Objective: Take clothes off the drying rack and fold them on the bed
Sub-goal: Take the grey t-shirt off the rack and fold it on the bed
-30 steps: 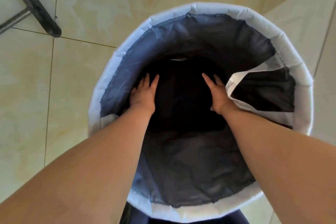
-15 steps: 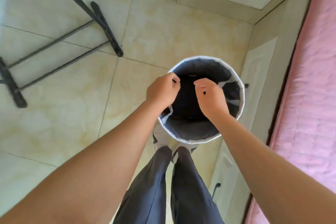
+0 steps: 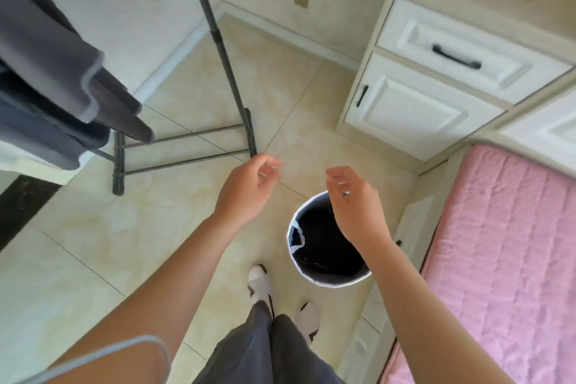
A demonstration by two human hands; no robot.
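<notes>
Hands hover over the tiled floor point(image 3: 124, 227). The left hand point(image 3: 249, 188) sits just left of centre, fingers loosely curled with nothing in them. The right hand point(image 3: 355, 206), at its 3 o'clock, is likewise slack and holds nothing, and it overlaps the upper edge of the round laundry basket point(image 3: 330, 284). That basket stands on the floor at 5 o'clock, white-rimmed and dark inside; what lies in it I cannot tell.

Grey clothes point(image 3: 46, 65) hang at 10 o'clock, draped on the drying rack point(image 3: 227, 72), whose dark pole slants down from 12 o'clock to foot bars just beyond the left hand. Both hands are well apart from the clothes.

The pink quilted bed point(image 3: 505, 259) fills the 4 o'clock side, near the basket. A white cabinet point(image 3: 414, 109) with black handles stands at 2 o'clock. White shoes point(image 3: 258, 277) and dark trousers point(image 3: 274, 349) show at 6 o'clock.
</notes>
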